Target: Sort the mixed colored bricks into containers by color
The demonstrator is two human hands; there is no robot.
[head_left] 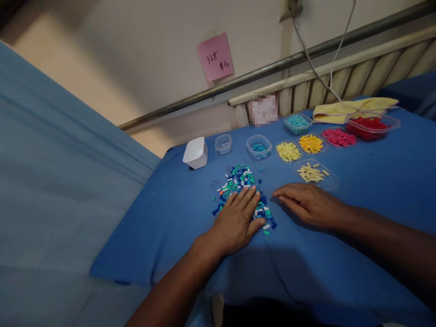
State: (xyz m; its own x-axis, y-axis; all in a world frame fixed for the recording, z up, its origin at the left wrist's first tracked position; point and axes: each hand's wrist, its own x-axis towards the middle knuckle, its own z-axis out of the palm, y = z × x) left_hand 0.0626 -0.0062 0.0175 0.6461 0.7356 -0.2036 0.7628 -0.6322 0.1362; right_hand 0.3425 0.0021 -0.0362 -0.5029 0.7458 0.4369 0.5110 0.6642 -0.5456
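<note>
- Bare forearms point(177, 288) were nearest.
- Blue cloth point(163, 209), faintly creased, could have rucked if dragged.
- Left hand point(238, 218) lay open, flat over the brick pile point(240, 175); a hasty sweep could have scattered it.
- Right hand point(308, 204) bunched its fingers alongside; any grip couldn't be told.
- Bricks point(266, 232): tiny, oblong, hard-looking.

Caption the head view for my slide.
Left hand spread over a mixed-colour brick pile, right hand alongside, plastic tubs beyond.
</note>
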